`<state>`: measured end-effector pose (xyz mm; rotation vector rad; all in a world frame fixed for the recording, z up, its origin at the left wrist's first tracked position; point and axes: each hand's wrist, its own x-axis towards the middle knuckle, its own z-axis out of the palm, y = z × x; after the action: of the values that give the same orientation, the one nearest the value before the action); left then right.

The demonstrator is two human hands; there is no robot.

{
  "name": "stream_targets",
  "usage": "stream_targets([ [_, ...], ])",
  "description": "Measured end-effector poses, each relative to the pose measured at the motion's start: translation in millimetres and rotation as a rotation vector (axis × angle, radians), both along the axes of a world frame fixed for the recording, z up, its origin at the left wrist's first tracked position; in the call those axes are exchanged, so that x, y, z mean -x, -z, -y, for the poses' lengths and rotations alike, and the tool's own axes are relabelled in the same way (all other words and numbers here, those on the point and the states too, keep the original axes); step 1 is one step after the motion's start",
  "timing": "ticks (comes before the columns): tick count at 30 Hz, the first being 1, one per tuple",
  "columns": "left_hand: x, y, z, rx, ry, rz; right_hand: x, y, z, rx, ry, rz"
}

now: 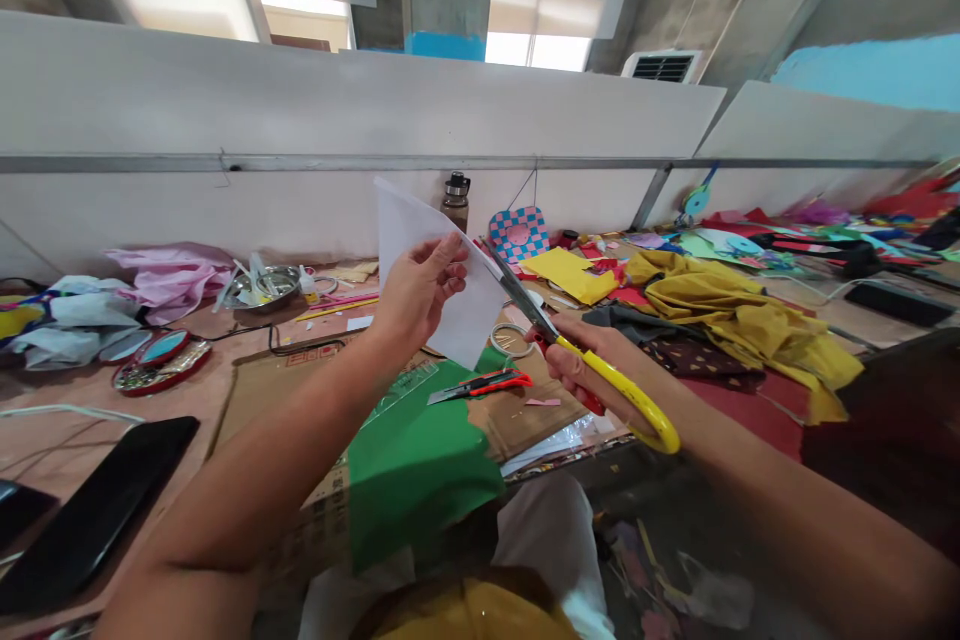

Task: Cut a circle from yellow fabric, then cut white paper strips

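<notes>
My left hand [424, 290] pinches the upper edge of a white sheet of paper [469, 325], which hangs upright over the worktop. My right hand [581, 355] is closed around the scissors [619, 388], which have a yellow handle and a red one. Their blades point up and left, and the tips are at the paper's right edge, just right of my left fingers. Below the paper, an orange and black utility knife [484, 385] lies on cardboard and a green sheet [420, 460].
A phone [101, 510] and a red round case [161, 360] lie left. Behind stand a metal bowl [262, 288] and a bottle [455, 202]. Yellow felt [574, 273] and mustard cloth [712, 305] lie right, near a checkered heart-shaped piece [518, 234].
</notes>
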<state>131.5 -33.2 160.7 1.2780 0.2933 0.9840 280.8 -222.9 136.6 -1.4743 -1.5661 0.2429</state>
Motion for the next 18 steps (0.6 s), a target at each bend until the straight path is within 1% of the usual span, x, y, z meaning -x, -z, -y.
stream_targets([
  [3,-1.6,-2.2,-2.4,0.081,0.052,0.045,-3.3,5.0,-1.8,0.070,-0.056,0.025],
  [7,-2.9,0.1,-6.1,0.055,0.086,0.061,-3.5,5.7,-0.9,0.102,-0.061,0.008],
  [10,-3.1,-1.5,-6.7,0.054,0.103,0.068,-1.3,3.5,1.3,0.130,-0.060,-0.028],
  [15,-1.3,-12.7,-2.5,0.039,0.072,0.073,3.4,-6.5,5.9,0.174,-0.066,-0.090],
  [18,-0.1,-22.6,-2.7,-0.002,0.039,0.071,5.7,-14.4,5.1,0.276,-0.089,-0.172],
])
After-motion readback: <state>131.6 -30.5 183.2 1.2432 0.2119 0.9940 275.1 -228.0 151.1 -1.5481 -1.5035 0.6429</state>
